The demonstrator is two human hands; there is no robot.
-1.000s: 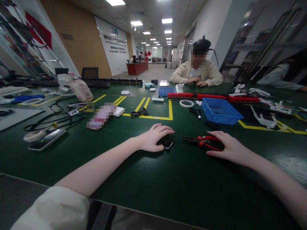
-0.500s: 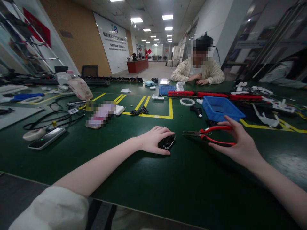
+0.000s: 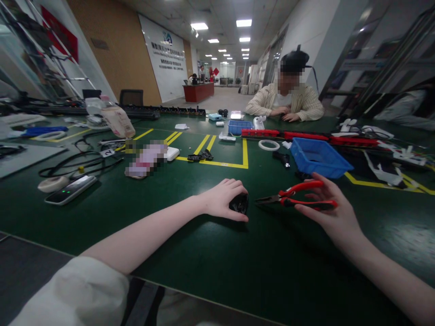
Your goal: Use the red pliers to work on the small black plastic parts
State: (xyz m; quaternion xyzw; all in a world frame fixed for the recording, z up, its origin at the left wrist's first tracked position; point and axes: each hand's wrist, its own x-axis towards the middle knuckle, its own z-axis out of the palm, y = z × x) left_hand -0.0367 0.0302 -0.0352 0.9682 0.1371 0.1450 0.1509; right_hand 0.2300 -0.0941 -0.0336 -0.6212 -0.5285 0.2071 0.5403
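Pliers [image 3: 284, 198] pinched in right hand [image 3: 340, 218], pointing just short of black part [image 3: 240, 204] nestled between left hand's [image 3: 222, 199] curved thumb and fingers; can't tell if gripped!

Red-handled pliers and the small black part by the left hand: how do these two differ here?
The red-handled pliers are long and slender-nosed; the black part is smaller and compact. The pliers have bright red on the handles, while the black part looks mostly dark. The right hand holds the pliers by their spread handles, whereas the left hand curves around the black part, partly hiding it. Both show dark surfaces.
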